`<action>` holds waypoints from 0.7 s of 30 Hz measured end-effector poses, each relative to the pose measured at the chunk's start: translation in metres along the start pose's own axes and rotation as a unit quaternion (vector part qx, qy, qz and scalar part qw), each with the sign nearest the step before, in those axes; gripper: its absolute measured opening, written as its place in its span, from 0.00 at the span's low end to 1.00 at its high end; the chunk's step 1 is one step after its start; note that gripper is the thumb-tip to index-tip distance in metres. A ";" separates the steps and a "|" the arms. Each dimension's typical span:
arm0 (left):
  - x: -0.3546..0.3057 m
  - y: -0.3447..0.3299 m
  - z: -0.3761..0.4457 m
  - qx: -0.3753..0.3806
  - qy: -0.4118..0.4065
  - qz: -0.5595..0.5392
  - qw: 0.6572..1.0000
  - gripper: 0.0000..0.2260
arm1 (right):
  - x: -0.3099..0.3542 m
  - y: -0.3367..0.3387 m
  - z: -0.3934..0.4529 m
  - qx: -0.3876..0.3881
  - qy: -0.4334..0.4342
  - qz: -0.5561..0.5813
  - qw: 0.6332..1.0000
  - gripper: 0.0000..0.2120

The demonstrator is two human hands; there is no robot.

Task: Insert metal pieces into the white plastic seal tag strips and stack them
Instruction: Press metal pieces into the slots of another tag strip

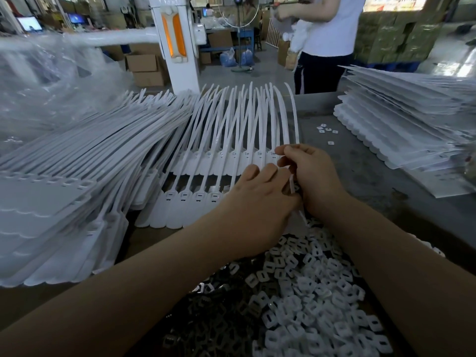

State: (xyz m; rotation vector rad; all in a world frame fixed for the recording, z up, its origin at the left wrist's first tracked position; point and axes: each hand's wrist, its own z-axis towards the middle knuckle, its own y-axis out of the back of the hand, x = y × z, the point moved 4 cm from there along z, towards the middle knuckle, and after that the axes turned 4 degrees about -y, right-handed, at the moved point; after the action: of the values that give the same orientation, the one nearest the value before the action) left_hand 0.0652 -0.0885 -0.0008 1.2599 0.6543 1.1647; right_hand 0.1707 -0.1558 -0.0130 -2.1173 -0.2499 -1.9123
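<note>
1. I have both hands at the right end of the working strip of seal tags (231, 161), which lies flat on the desk (360, 161) with its tails fanned away from me.
2. My right hand (313, 176) curls its fingers round the last tag at that end, thumb and forefinger pinching near the head. My left hand (255, 199) lies on the strip beside it, fingers fairly straight, pressing it down; what is between the two hands is hidden.
3. To seat the piece well, I judge I should keep the left hand firm so the strip cannot slide, line the piece up square with the slot, and push straight in, not at a slant.
4. The supply is close: a heap of white inserts (322, 305) and darker metal pieces (206, 318) sits just under my forearms.
5. Stacks of strips lie to the left (64, 191) and at far right (412, 119); a few loose pieces (327, 130) lie on the grey desk between.
6. Beyond are a white pillar (177, 39), cardboard boxes (144, 65) and another person standing (329, 34).
</note>
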 end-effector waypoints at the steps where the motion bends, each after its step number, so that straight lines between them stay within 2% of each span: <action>1: 0.003 -0.001 -0.002 0.008 0.011 -0.017 1.000 0.16 | 0.000 0.000 0.000 -0.004 0.004 -0.013 1.000 0.11; 3: 0.013 -0.003 -0.007 0.034 0.040 -0.058 0.997 0.18 | -0.002 0.001 0.001 -0.012 0.010 -0.037 0.999 0.11; 7: 0.029 -0.014 -0.013 0.141 0.073 -0.143 0.977 0.20 | -0.001 0.001 0.002 -0.015 0.006 -0.042 0.999 0.13; 9: 0.031 -0.017 -0.014 0.153 0.081 -0.198 0.965 0.20 | -0.001 0.002 0.003 -0.017 0.006 -0.036 0.999 0.13; 12: 0.031 -0.018 -0.016 0.127 0.089 -0.252 0.955 0.19 | -0.002 0.004 0.005 -0.017 0.011 -0.030 0.999 0.13; 18: 0.020 -0.009 -0.013 0.062 0.030 -0.105 0.992 0.19 | -0.003 0.003 0.005 -0.017 0.011 -0.033 0.999 0.12; 21: 0.025 -0.005 -0.013 0.094 0.041 -0.131 0.986 0.20 | -0.004 0.003 0.005 -0.017 0.007 -0.033 0.999 0.12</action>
State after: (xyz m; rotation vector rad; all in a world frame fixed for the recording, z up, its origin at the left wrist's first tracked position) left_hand 0.0638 -0.0603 -0.0038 1.2440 0.9787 0.9566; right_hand 0.1757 -0.1567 -0.0176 -2.1426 -0.2903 -1.9809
